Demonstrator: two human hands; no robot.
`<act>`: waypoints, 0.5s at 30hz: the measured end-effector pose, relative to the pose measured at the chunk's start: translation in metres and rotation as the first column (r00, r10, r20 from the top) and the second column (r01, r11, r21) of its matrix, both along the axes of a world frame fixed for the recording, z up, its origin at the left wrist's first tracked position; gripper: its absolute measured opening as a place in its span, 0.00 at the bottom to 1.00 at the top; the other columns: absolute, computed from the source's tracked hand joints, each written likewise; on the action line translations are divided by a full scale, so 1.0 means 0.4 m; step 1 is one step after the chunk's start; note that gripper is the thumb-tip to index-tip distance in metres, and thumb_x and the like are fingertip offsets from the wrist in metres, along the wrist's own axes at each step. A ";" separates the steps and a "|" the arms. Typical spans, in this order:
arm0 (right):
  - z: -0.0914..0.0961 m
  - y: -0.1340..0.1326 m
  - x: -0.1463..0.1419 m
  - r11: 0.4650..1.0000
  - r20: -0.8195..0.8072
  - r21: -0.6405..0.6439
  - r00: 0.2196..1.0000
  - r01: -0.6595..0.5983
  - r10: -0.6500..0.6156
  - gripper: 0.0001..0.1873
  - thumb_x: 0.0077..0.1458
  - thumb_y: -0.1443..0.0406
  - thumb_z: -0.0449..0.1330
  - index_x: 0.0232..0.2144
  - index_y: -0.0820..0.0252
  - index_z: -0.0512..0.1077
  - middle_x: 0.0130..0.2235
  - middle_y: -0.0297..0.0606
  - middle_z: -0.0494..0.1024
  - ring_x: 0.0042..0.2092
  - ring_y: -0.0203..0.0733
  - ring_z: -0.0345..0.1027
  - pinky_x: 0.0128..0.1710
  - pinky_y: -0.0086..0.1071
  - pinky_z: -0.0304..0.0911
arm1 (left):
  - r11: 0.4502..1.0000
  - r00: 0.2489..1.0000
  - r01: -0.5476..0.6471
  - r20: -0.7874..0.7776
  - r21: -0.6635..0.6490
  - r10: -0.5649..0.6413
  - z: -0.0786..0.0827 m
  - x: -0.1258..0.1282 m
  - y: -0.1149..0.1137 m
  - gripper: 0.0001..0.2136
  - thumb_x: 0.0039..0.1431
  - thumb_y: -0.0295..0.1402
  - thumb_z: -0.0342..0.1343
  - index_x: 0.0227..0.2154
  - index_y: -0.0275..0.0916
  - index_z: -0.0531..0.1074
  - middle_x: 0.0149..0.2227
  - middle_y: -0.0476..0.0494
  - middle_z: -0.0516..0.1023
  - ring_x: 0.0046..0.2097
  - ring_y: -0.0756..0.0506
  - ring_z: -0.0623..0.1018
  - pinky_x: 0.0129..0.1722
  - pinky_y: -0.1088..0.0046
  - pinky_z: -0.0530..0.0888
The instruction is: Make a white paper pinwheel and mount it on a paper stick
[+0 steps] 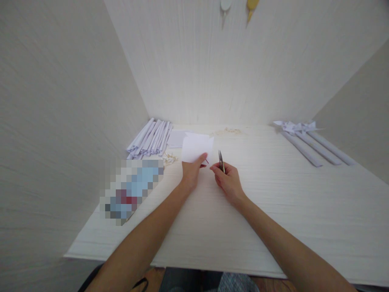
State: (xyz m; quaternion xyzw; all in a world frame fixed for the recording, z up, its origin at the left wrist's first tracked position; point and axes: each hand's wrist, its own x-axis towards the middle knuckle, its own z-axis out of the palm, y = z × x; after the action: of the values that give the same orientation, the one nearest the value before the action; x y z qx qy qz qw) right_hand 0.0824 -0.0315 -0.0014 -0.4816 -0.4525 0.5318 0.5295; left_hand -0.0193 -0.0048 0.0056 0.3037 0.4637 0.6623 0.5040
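My left hand [191, 172] pinches the lower edge of a small white sheet of paper [196, 147] and holds it up above the white table [273, 202]. My right hand [228, 181] is closed round a pair of small scissors [221, 161], blades pointing up and away, just right of the sheet. A thin reddish tip shows between the two hands; I cannot make out what it is.
A bundle of rolled white paper sticks [151, 138] lies at the back left, with loose flat sheets [176, 138] and small wooden sticks [169, 158] beside it. A blurred-out item [130, 188] lies at the left. Paper pinwheels on long paper stems [313, 142] lie at the back right. Walls enclose three sides.
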 end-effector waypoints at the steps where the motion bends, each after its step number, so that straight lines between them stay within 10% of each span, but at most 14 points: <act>1: 0.000 0.000 0.000 1.000 -0.001 0.001 1.000 0.004 -0.004 0.08 0.42 0.62 0.59 0.20 0.60 0.65 0.11 0.22 0.55 0.14 0.26 0.44 0.13 0.25 0.39 | 1.000 0.999 -0.011 0.030 -0.008 0.011 0.002 -0.002 0.001 0.17 0.34 0.30 0.62 0.34 0.37 0.71 0.34 0.45 0.76 0.30 0.52 0.73 0.22 0.80 0.69; 15: 0.002 -0.004 -0.003 1.000 -0.059 0.017 0.998 -0.022 0.023 0.11 0.39 0.59 0.61 0.23 0.61 0.67 0.12 0.22 0.54 0.14 0.25 0.42 0.12 0.25 0.37 | 0.993 0.993 0.117 0.006 0.014 -0.117 0.003 0.003 -0.006 0.16 0.34 0.31 0.62 0.32 0.37 0.72 0.32 0.46 0.76 0.29 0.51 0.73 0.22 0.79 0.69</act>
State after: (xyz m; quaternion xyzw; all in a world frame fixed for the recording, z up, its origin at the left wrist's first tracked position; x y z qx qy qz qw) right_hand 0.0811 -0.0331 -0.0006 -0.4563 -0.4466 0.5478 0.5406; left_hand -0.0182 -0.0072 0.0070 0.3313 0.4390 0.6359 0.5415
